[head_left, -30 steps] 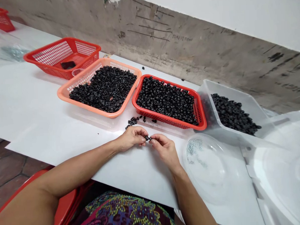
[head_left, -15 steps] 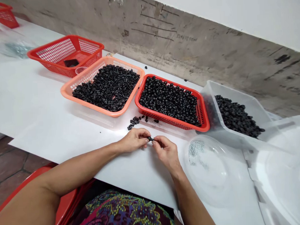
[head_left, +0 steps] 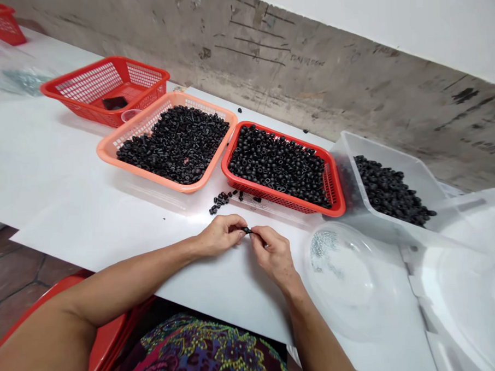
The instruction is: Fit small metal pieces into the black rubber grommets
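Both hands are together over the white table [head_left: 66, 160], holding a small black rubber part [head_left: 246, 230] between their fingertips. My left hand [head_left: 219, 235] pinches it from the left, and my right hand [head_left: 273, 255] pinches it from the right. Just beyond my left hand lies a small loose cluster of similar black parts [head_left: 221, 202]. Farther on, an orange plastic basket [head_left: 157, 176] and a red plastic tray [head_left: 272, 196] are both heaped with black parts. My fingers hide most of the held part.
A clear plastic bin [head_left: 388, 171] of black parts stands at the right, by a clear domed lid [head_left: 341, 274] holding small metal bits. A red mesh basket [head_left: 103, 82] sits at the back left, and a rough concrete wall [head_left: 308, 79] runs behind the table.
The view has shifted slightly. My hands have barely moved and stay together, with the black part still between the fingertips.
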A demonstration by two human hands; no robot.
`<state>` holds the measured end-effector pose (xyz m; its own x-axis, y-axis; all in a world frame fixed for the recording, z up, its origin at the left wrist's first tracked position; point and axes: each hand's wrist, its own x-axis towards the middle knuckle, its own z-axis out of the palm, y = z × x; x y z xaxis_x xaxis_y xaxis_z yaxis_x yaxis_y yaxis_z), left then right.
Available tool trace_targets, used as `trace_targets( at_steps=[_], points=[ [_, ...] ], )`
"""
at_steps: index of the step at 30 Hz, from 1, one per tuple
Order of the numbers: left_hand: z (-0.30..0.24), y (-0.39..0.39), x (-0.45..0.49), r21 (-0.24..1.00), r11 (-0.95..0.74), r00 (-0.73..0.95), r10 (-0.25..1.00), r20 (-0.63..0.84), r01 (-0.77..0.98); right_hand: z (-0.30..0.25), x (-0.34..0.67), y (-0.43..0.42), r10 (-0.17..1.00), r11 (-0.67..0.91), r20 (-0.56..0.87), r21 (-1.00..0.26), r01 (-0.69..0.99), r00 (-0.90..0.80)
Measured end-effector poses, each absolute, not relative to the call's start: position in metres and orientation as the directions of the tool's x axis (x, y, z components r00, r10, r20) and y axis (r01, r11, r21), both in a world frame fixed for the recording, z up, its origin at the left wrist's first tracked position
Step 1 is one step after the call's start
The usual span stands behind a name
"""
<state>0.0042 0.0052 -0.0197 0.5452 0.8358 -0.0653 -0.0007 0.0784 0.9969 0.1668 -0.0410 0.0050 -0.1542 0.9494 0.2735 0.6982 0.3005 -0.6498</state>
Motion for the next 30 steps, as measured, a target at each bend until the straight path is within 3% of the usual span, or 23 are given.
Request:
trace_targets(
  at_steps=[8, 11, 16, 21, 28, 30],
  points=[
    [-0.013, 0.005, 0.002, 0.995, -0.013, 0.558, 0.829, -0.045, 0.099, 0.005, 0.164, -0.043, 0.950, 0.300, 0.265, -0.617, 0.728, -0.167],
    [-0.011, 0.006, 0.000, 0.991, -0.076, 0.577, 0.817, -0.001, 0.110, 0.005, 0.163, -0.042, 0.966, 0.253, 0.220, -0.689, 0.680, -0.136],
    [-0.009, 0.004, 0.000, 0.996, 0.040, 0.576, 0.814, -0.079, 0.081, 0.004, 0.164, -0.038, 0.997, 0.067, 0.046, -0.882, 0.467, -0.058],
    [-0.006, 0.002, 0.000, 0.989, 0.086, 0.573, 0.807, -0.140, 0.120, 0.002, 0.163, -0.034, 0.997, -0.063, -0.078, -0.924, 0.377, -0.024],
    [-0.008, 0.003, -0.001, 0.960, -0.124, 0.569, 0.821, -0.043, 0.251, -0.001, 0.157, -0.038, 0.992, 0.126, 0.099, -0.784, 0.608, -0.078],
    [-0.008, 0.003, -0.001, 0.958, -0.137, 0.577, 0.816, -0.036, 0.253, 0.000, 0.160, -0.036, 0.997, 0.056, 0.015, -0.847, 0.528, -0.081]
  ],
)
